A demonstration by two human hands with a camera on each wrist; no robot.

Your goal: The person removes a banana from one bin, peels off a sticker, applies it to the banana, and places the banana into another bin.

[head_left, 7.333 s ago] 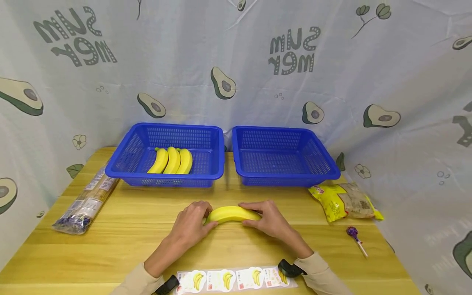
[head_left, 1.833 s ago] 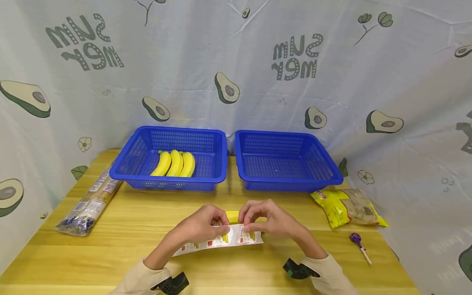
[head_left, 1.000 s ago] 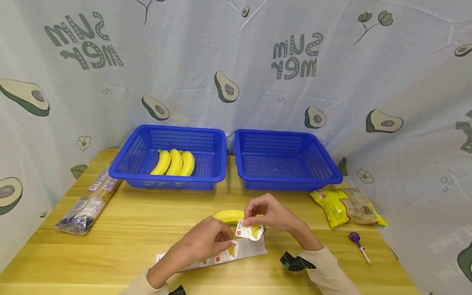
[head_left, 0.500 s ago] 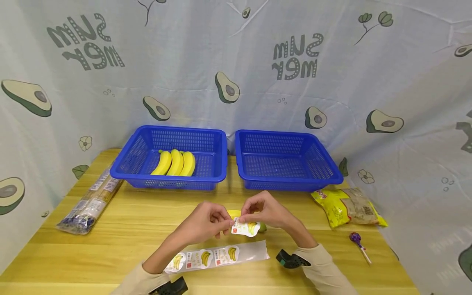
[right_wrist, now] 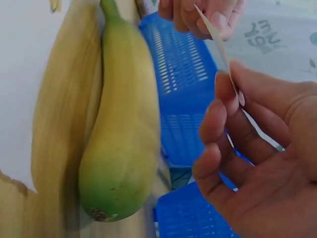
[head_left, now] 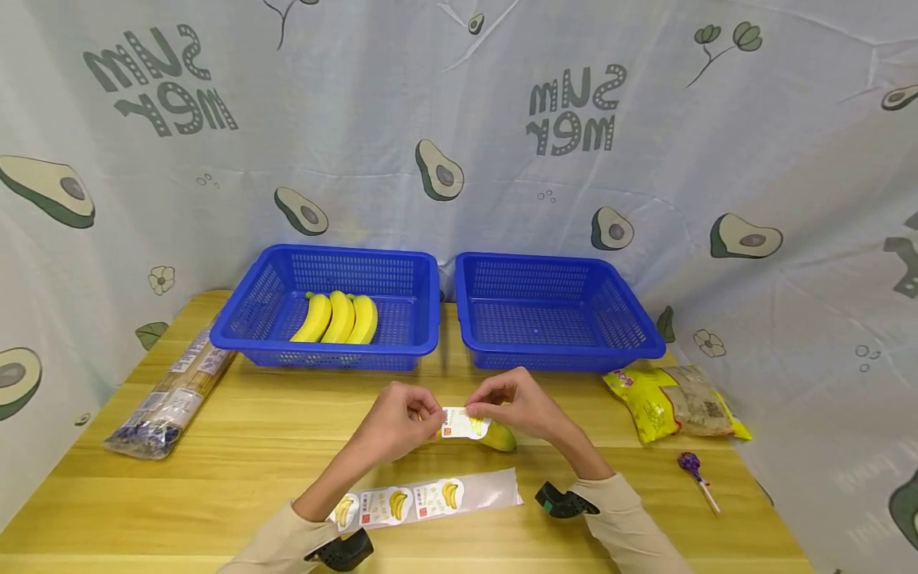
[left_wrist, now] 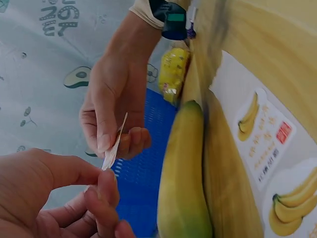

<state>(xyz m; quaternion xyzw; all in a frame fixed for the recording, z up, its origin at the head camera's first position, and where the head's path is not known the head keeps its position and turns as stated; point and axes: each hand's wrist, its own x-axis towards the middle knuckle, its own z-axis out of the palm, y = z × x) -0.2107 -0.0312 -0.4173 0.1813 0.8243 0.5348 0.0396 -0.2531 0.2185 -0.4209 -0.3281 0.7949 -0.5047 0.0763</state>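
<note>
A backing strip (head_left: 430,501) is seen nearest on the table (head_left: 251,446). Just beyond it, a sticker (head_left: 459,423) is pinched between the left hand (head_left: 398,422) and right hand (head_left: 516,406), one at each end. It is held directly above the banana (head_left: 497,436), whose long axis runs left to right, both hands being equally near.

Beige sleeves (head_left: 631,526), seemingly black wrist-worn cameras (head_left: 566,502).

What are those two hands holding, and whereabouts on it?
A banana sticker, pinched at its two ends: left hand on the left edge, right hand on the right edge, above the banana.
</note>
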